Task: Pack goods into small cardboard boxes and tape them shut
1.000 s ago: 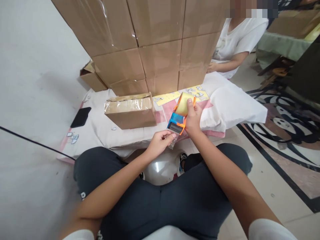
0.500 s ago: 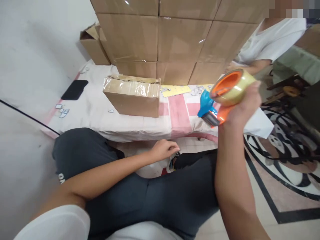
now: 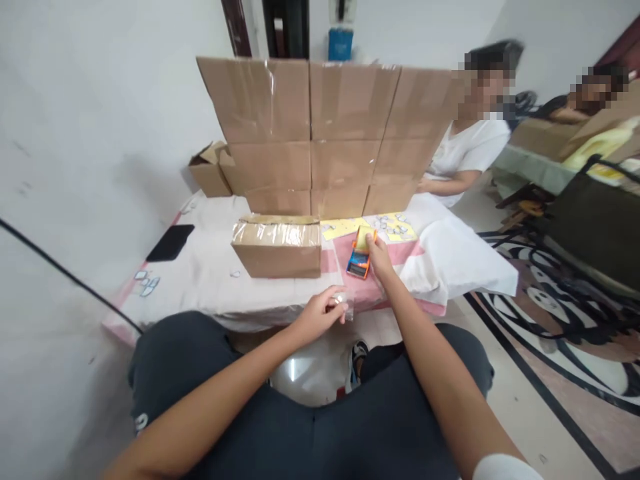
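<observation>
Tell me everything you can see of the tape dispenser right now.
The tape dispenser is small, with an orange and blue plastic body and a yellowish roll of tape at its far end. It rests on the pink-and-white cloth, just right of the taped carton. The right hand holds its roll; the left hand is apart from it.

Rear of low white-and-pink cloth-covered table [image 3: 210, 287]: blocked full width by stacked wall of brown cardboard boxes [image 3: 325, 133].
Centre: taped brown cardboard box [image 3: 277, 248] stands just before wall.
Left of box: open lane of bare cloth, up to flat black pad [image 3: 171, 242].
Right of box: narrow lane, filled by orange-and-blue tape dispenser [image 3: 358, 262] with right hand [image 3: 379, 259], grip closed on it.
Further right: heaped white sheet [image 3: 455, 267]; seated person in white shirt [image 3: 467, 157] beyond.
Front edge: strip passable; left hand [image 3: 317, 315] there, pinching clear tape scrap [image 3: 343, 303].
</observation>
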Available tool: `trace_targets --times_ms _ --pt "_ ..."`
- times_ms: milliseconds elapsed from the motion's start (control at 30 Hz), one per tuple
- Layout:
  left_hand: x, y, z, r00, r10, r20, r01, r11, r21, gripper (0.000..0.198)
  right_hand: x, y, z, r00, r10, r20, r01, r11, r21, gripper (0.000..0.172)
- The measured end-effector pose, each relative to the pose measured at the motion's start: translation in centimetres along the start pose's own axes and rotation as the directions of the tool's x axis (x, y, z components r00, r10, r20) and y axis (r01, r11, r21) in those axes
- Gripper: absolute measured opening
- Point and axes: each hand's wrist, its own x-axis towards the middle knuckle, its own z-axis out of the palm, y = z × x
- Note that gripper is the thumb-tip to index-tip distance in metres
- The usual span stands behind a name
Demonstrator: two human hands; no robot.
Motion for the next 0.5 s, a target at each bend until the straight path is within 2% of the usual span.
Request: trace_targets --times_ms 133,233,300,367,433,500 --pt "0.1 0.5 -1.5 0.997 0.045 -0.057 -0.043 0.998 0.039 0.043 -1.6 -2.3 -0.8 0.966 -0.12 -0.229 0.102 0.991 -0.089 0.051" --pt "0.6 0.9 -2.5 0.993 0.069 -0.094 -0.068 0.998 0.014 0.047 -3.4 -4.0 -0.4 0.952 -0.208 -0.227 0.187 0.976 -0.111 0.042" --pt "0.6 1.4 -2.8 0.991 0.088 -0.1 -0.086 0.996 0.017 0.05 -4.9 -5.0 0.5 0.957 -0.255 -0.139 0.24 0.964 -0.111 0.035" --pt "0.4 1.8 -2.9 0.988 0.106 -0.114 -0.101 0.993 0.053 0.049 -6.7 -5.9 1.6 0.956 -0.293 0.018 0.294 0.949 -0.114 0.03" --pt "0.2 2.1 -3.0 0.985 0.119 -0.124 -0.105 0.988 0.112 0.047 -8.3 -6.7 2.5 0.921 -0.329 0.209 0.36 0.924 -0.132 0.024" --pt "0.0 2.3 -3.1 0.984 0.134 -0.116 -0.113 0.978 0.175 0.045 -9.5 -7.2 3.1 0.863 -0.355 0.36 0.428 0.892 -0.146 0.016"
